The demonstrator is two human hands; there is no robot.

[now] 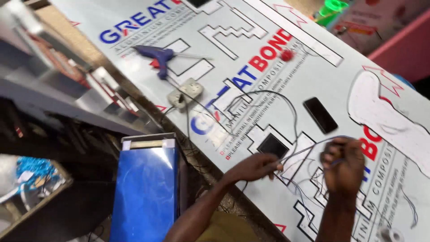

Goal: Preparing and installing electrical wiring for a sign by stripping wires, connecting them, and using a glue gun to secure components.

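Risk noted: the thin wire (309,145) is stretched between both hands over a loose tangle of further wires (309,192) lying on the white panel (277,89); in my judgement a pull could snag that tangle or drag it across the panel toward the near edge of the bench. The black phone (320,114) lies just beyond the hands and could be caught by a trailing loop. The glue gun (156,56) and socket block (185,92) sit well apart, toward the far left edge, their cord running back toward the work. The left hand (257,166) pinches one end of the wire at its fingertips; the right hand (342,163) is curled closed around the other end, the wire arching between them.
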